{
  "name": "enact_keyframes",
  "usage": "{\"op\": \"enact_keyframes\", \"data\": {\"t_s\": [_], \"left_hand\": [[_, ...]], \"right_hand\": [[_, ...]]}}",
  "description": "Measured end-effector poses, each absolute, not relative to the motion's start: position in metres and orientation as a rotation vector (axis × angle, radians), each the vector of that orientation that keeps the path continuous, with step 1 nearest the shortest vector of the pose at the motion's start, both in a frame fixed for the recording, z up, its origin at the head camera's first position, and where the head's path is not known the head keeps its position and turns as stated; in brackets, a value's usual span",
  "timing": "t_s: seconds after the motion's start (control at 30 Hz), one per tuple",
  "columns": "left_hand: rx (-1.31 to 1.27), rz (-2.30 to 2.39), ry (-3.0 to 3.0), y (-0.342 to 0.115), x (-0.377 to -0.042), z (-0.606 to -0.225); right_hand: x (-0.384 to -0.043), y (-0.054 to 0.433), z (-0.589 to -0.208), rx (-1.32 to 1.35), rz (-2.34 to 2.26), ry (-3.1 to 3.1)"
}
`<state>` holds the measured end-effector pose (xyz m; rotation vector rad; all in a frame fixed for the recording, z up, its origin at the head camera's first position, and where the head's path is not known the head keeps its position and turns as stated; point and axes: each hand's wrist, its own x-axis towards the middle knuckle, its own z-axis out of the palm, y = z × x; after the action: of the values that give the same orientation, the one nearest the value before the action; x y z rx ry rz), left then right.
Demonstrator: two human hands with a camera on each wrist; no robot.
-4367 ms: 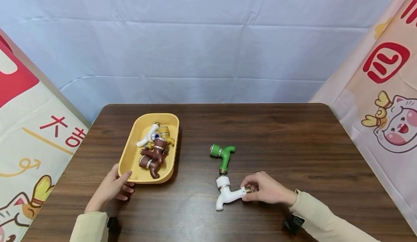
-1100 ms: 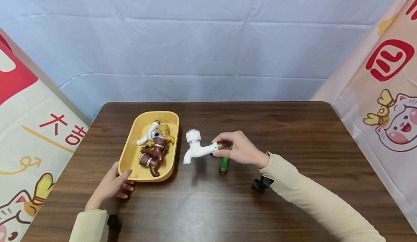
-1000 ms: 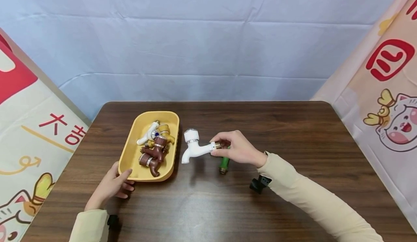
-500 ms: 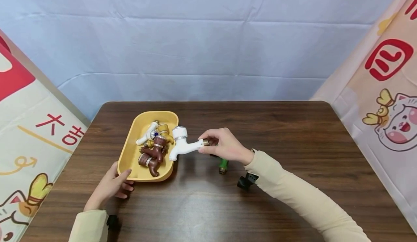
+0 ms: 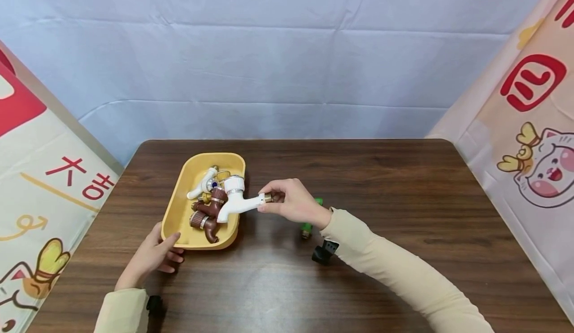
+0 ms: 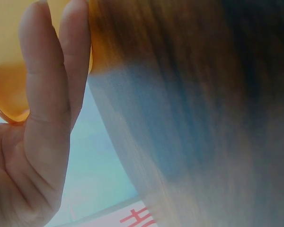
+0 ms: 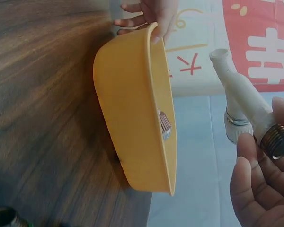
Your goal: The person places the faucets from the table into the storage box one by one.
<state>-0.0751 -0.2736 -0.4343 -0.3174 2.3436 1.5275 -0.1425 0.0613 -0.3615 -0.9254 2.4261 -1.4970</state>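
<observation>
My right hand [image 5: 293, 203] pinches a white faucet [image 5: 242, 204] by its brass-threaded inlet end. In the head view the faucet overlaps the right rim of a yellow plastic basin [image 5: 172, 223]. From the right wrist view, the faucet [image 7: 244, 94] is above the basin's rim, spout and knob pointing away from the fingers. At the basin's near left corner my left hand [image 5: 150, 255] holds the rim, thumb over the inside and fingers along the outer wall. Inside lie brown faucets [image 5: 208, 223], a white faucet [image 5: 204, 182] and yellow faucet parts [image 5: 222, 175], partly covered.
A green faucet [image 5: 307, 229] lies on the dark wooden table [image 5: 403, 188], mostly hidden behind my right wrist. The table's back edge meets a pale cloth backdrop [image 5: 287, 74]. Printed cloths hang at both sides.
My right hand has lifted the white faucet from beside the green one and carried it left to the basin, its knob end now overlapping the basin. The left hand has stayed at the corner.
</observation>
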Motion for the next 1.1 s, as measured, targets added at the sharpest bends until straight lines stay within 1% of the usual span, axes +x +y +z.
{"op": "enact_keyframes", "data": {"t_s": [0.53, 1.1], "left_hand": [[-0.316, 1.528, 2.350, -0.271, -0.074, -0.432], [-0.319, 1.514, 2.341, -0.271, -0.073, -0.431]], "right_hand": [[-0.143, 0.034, -0.361, -0.885, -1.527, 2.436], [-0.150, 0.015, -0.361, -0.858, -1.437, 2.491]]}}
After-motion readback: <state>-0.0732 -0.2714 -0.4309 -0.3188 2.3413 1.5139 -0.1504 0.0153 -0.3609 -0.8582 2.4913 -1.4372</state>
